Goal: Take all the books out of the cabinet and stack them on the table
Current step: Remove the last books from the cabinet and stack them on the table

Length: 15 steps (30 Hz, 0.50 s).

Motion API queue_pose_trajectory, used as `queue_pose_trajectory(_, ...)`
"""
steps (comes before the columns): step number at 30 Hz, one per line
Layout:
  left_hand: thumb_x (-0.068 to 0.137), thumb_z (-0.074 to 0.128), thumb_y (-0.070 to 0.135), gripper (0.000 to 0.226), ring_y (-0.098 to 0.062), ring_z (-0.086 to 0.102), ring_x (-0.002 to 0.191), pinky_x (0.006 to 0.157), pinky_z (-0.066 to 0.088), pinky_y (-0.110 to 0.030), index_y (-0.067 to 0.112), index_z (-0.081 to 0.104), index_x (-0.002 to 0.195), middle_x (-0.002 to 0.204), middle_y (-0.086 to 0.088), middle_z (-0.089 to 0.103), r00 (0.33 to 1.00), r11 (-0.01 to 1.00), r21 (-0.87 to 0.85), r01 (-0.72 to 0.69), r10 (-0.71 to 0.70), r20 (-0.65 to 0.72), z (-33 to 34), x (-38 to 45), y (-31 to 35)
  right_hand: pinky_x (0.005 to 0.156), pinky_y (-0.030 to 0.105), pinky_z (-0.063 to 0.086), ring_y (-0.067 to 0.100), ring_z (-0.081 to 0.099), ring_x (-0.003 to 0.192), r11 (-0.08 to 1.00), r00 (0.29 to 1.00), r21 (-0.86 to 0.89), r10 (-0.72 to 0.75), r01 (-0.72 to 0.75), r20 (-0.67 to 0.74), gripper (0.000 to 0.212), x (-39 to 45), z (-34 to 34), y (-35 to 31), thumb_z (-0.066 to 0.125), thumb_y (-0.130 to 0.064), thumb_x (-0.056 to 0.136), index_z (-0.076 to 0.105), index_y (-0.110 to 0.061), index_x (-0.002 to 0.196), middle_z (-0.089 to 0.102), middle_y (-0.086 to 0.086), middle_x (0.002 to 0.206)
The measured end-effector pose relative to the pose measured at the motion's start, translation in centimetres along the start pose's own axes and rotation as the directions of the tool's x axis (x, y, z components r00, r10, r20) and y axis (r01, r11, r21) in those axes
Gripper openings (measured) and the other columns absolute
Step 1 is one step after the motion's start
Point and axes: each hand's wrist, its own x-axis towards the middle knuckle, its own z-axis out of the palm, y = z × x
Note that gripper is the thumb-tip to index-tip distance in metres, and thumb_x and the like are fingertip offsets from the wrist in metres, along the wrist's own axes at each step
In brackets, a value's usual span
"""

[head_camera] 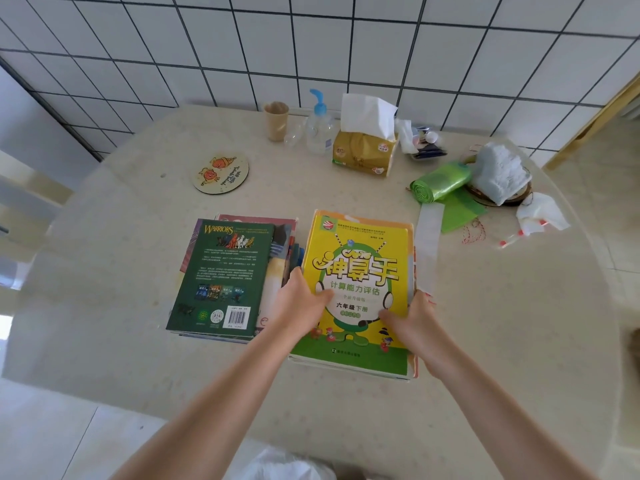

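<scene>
Two book stacks lie side by side on the cream counter (138,341), near its middle. Right stack: topped by a yellow-and-green workbook (360,282), cover up, with further books under it, their edges showing at the near and right sides. Left stack: topped by a dark green Warriors paperback (221,275), back cover up with the barcode at its near right corner; the books beneath it fan out to the far and right sides. The two stacks are just beside each other, almost touching.

The left hand (301,303) grasps the left edge of the right stack, thumb lying on the workbook cover, fingers hidden down the side. The right hand (412,320) grasps the right edge the same way, thumb on the cover.

Far side of the counter, near the tiled wall (381,46): a brown paper cup (276,121), a clear pump bottle with a blue pump (318,126), a yellow tissue pack (363,152) with a tissue standing out of it. Left of these, a round cartoon coaster (220,172). At the right, a green bag roll (441,181), a folded pale cloth (502,173) and a white paper strip (429,244) just right of the workbook stack.
</scene>
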Motion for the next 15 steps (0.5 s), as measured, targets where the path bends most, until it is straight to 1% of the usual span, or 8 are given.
queue_pose_trajectory(1,0.087,0.066,0.033,0.037,-0.017,0.068,0.086,0.069,0.06,-0.043,0.02,0.046,0.115,0.106,0.006,0.064,1.0,1.0,0.014,-0.005,0.005,0.001,0.09,-0.09,-0.07,0.089,0.042,0.052,0.023,0.056,0.109,1.0,1.0,-0.011,-0.002,0.002,-0.006,0.049,-0.12,0.17,-0.09,0.065,-0.025,0.086,0.037,-0.016,0.125,0.051,-0.008,0.102)
queue_pose_trajectory(2,0.085,0.068,0.033,0.04,-0.015,0.066,0.088,0.065,0.058,-0.037,0.02,0.045,0.116,0.108,0.008,0.063,1.0,1.0,0.024,-0.009,0.009,-0.002,0.26,-0.09,-0.22,0.09,0.043,0.052,0.023,0.055,0.11,1.0,1.0,-0.008,0.002,-0.002,-0.004,0.049,-0.16,0.3,-0.11,0.064,-0.024,0.087,0.035,-0.015,0.125,0.05,-0.008,0.101)
queue_pose_trajectory(4,0.084,0.07,0.033,0.045,-0.014,0.06,0.092,0.058,0.047,-0.025,0.02,0.042,0.117,0.111,0.006,0.061,0.999,0.998,0.057,-0.02,0.021,-0.027,0.57,-0.2,-0.32,0.09,0.044,0.052,0.023,0.056,0.108,1.0,1.0,0.016,0.008,-0.008,0.001,0.048,-0.08,0.36,-0.01,0.064,-0.022,0.087,0.034,-0.015,0.124,0.053,-0.003,0.109)
queue_pose_trajectory(6,0.082,0.07,0.035,0.048,-0.016,0.06,0.094,0.061,0.045,-0.026,0.021,0.039,0.116,0.115,0.003,0.061,0.999,0.996,0.083,-0.024,0.028,-0.042,0.88,-0.39,-0.29,0.09,0.045,0.053,0.022,0.058,0.106,0.997,1.0,0.075,0.017,-0.018,0.013,0.048,-0.05,0.26,0.16,0.065,-0.021,0.086,0.036,-0.019,0.124,0.056,-0.002,0.112)
queue_pose_trajectory(9,0.08,0.072,0.033,0.052,-0.018,0.06,0.099,0.07,0.051,-0.033,0.022,0.038,0.118,0.118,0.001,0.06,1.0,0.998,0.056,-0.016,0.017,-0.009,0.86,-0.31,-0.42,0.088,0.045,0.054,0.021,0.06,0.105,0.99,0.999,0.141,0.026,-0.031,0.035,0.048,0.2,0.21,0.48,0.067,-0.021,0.083,0.039,-0.025,0.122,0.059,-0.001,0.117)
queue_pose_trajectory(12,0.081,0.074,0.025,0.051,-0.017,0.06,0.1,0.071,0.051,-0.028,0.02,0.04,0.119,0.12,0.002,0.063,0.999,1.0,0.017,-0.02,0.02,0.032,0.3,-0.12,-0.44,0.083,0.041,0.054,0.02,0.06,0.103,0.989,0.999,0.143,0.033,-0.037,0.036,0.052,0.15,0.29,0.3,0.068,-0.023,0.082,0.037,-0.022,0.124,0.057,0.001,0.119)
queue_pose_trajectory(13,0.081,0.074,0.023,0.051,-0.017,0.06,0.101,0.071,0.05,-0.028,0.019,0.041,0.12,0.121,0.002,0.063,0.999,1.0,0.014,-0.026,0.025,0.037,0.15,-0.11,-0.45,0.083,0.04,0.054,0.02,0.06,0.102,0.99,0.999,0.137,0.031,-0.034,0.022,0.054,0.01,0.31,0.18,0.068,-0.024,0.082,0.037,-0.021,0.125,0.057,0.001,0.119)
queue_pose_trajectory(15,0.08,0.075,0.024,0.051,-0.019,0.059,0.107,0.08,0.051,-0.033,0.018,0.042,0.119,0.122,0.001,0.062,0.999,0.999,0.017,-0.033,0.033,0.029,0.04,-0.17,-0.43,0.084,0.039,0.053,0.019,0.058,0.101,0.992,0.999,0.126,0.016,-0.012,-0.032,0.054,-0.6,0.4,-0.04,0.068,-0.025,0.082,0.039,-0.019,0.128,0.055,-0.003,0.11)
